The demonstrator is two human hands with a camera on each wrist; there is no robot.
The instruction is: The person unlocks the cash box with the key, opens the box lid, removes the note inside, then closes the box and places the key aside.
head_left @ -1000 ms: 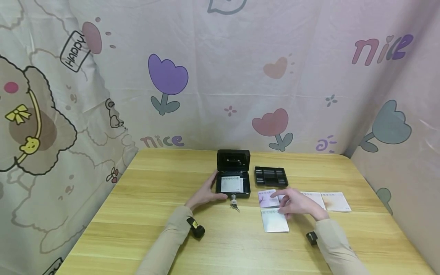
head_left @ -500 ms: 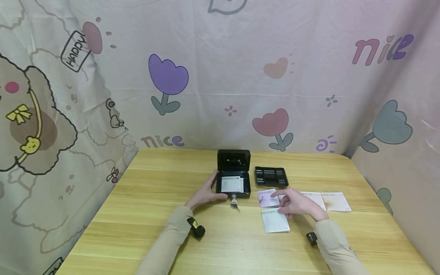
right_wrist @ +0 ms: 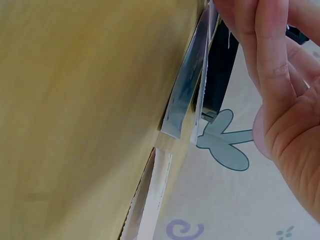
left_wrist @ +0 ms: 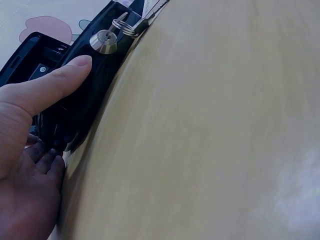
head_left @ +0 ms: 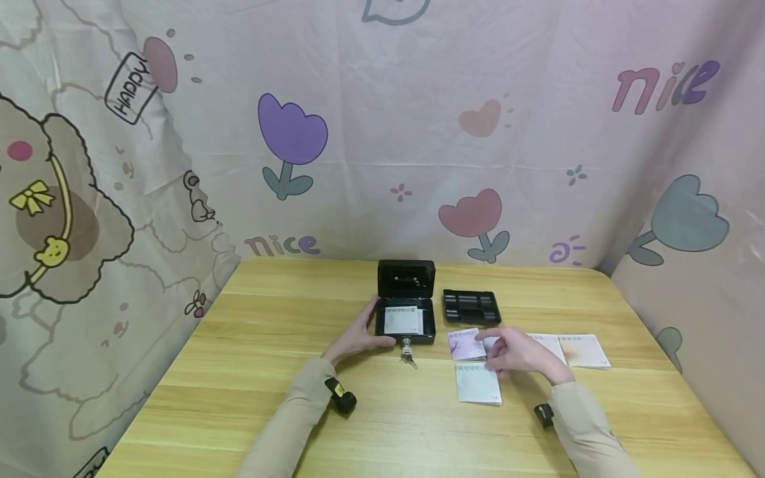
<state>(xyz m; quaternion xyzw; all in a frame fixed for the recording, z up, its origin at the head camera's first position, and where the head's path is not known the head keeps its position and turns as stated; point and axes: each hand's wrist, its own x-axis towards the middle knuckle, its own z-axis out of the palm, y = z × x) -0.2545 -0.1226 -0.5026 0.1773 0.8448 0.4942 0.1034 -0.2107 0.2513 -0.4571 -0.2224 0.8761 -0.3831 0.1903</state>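
A black cash box (head_left: 406,321) stands with its lid raised, a white note pad (head_left: 401,320) lying inside. My left hand (head_left: 356,337) grips the box at its left front corner, thumb along the front face beside the lock and fingers around the side. A ring of keys (head_left: 409,362) hangs from the lock (left_wrist: 103,41). My right hand (head_left: 517,352) is over the pads to the right. One finger extends over a purple pad (head_left: 464,346); the lower fingertips touch the corner of a pale pad (head_left: 478,384). Whether they pinch it is hidden.
A black compartment tray (head_left: 471,308) lies right of the box, behind the purple pad. More pads, one with an orange blot (head_left: 586,350), lie in a row to the right, partly covered by my right hand. Printed curtains (head_left: 370,133) hang around the wooden table (head_left: 287,285).
The pale pad has turned slightly and now sits straighter below the purple one. My right hand has shifted a little to the right. The left hand and box look unchanged.
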